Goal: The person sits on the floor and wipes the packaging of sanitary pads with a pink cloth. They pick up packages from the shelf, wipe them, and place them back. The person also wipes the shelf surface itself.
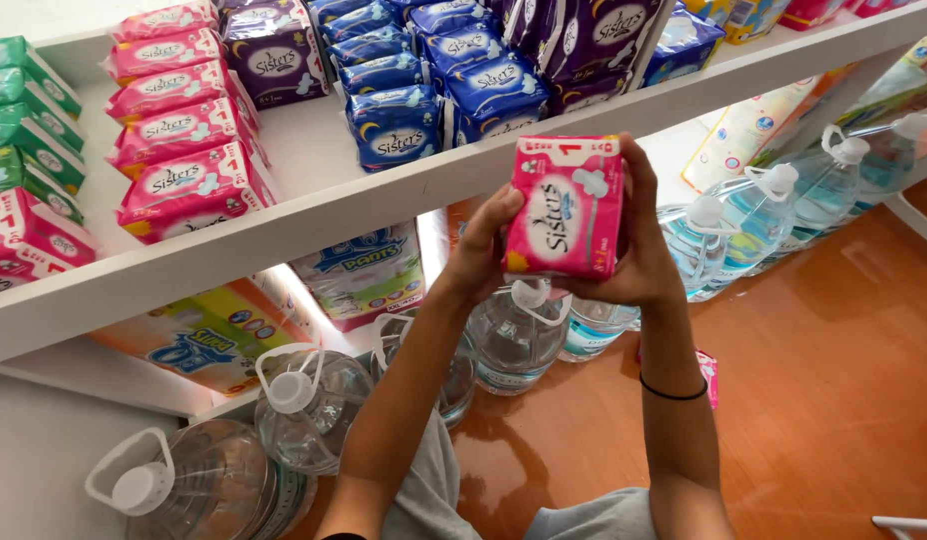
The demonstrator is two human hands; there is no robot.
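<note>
**Item in hand: pink soft-pack of pads, held at shelf height**

Item: a flat, rectangular pink plastic-wrapped pack of pads (566, 207), being held upright in front of the white shelf board (314, 215), just below its front edge and above the floor.

Hold: the left hand (481, 255) is gripping the pack's left edge, fingers curled onto its face; the right hand (639, 235) is wrapping around the right edge and back, fingertips reaching over the top corner. Both hands are closed on the pack. A thin black band (674, 391) is sitting on the right wrist.

Handling, as judged: light, soft and compressible, with slick film wrapping; not fragile. Taking it by the two long edges, as here, looks surest, since the glossy faces could be slipping under a loose grip.

Surroundings:
- Stacked pink packs of the same kind (179, 150) lying on the shelf, well to the left.
- Dark blue packs (424, 85) and purple packs (274, 50) standing behind, nearer the pack in hand.
- Green packs (19, 120) at the far left.
- Large clear plastic water jugs with white handled caps (514, 335) crowding the orange floor (834, 380) directly beneath the hands.
- Bagged nappy packs (369, 270) sitting under the shelf.

Obstructions: the shelf edge is lying just ahead of the pack; nothing is standing between the hands and the shelf top.
</note>
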